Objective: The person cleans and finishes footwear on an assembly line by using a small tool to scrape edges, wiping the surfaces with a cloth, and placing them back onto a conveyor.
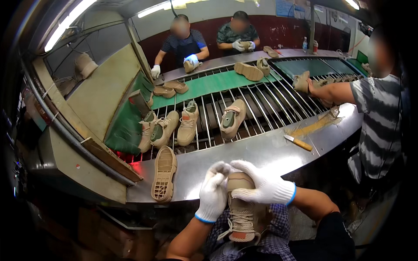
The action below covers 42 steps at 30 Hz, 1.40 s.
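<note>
A beige lace-up shoe [242,209] is held close to my body, its toe pointing away and its laced opening toward me. My right hand [265,185], in a white knitted glove with a blue cuff, wraps over the toe from the right, thumb across the upper. On the other side my left hand [213,191], gloved alike, has its fingers curled against the edge of the toe. What lies under those fingertips is hidden. Beyond my left hand, a loose beige sole [164,175] rests on the metal ledge, tread up.
A metal ledge [204,163] borders a roller conveyor [257,106] carrying several beige shoes [188,124]. A wooden-handled knife [298,142] lies on the ledge. Across sit two people [183,45], [238,35] in gloves; another person [374,108] handles a shoe at right.
</note>
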### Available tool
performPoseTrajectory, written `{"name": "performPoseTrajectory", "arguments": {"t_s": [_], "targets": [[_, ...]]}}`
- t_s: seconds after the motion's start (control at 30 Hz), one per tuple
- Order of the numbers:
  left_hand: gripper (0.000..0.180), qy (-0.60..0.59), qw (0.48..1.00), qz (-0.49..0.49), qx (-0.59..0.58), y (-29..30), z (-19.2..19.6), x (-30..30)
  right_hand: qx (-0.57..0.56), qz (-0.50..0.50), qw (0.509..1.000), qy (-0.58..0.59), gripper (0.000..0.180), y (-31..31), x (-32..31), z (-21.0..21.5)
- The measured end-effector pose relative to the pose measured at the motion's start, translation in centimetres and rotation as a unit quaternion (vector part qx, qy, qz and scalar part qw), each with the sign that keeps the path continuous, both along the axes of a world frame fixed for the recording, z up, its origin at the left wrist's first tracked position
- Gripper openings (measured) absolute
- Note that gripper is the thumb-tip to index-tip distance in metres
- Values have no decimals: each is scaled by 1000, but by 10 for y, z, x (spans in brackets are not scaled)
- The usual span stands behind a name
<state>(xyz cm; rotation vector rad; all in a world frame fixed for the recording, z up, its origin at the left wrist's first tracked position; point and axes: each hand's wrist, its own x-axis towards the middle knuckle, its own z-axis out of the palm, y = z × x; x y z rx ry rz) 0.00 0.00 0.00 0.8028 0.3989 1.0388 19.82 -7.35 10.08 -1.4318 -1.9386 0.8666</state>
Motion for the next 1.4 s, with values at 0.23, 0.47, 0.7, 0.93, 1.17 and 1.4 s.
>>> {"name": "performPoseTrajectory", "arguments": {"t_s": [0.23, 0.47, 0.7, 0.93, 1.17, 1.4], "targets": [[87, 161, 944, -168, -236, -49, -72, -70, 236, 78, 908, 336, 87, -37, 11, 26], [105, 167, 965, 59, 193, 13, -20, -70, -200, -12, 865, 460, 121, -47, 73, -94], [27, 169, 978, -97, 82, 3, -56, 16, -253, -87, 952, 148, 113, -120, 16, -222], [27, 123, 968, -201, 85, -7, -92, 80, 167, -70, 982, 56, 124, -95, 55, -111], [31, 253, 937, -118, 210, 12, -87, 76, 161, 113, 980, 39, 58, -102, 30, -74], [26, 341, 856, 57, 383, -26, -58, 43, 135, 20, 990, -28, 57, -94, 15, -97]]}}
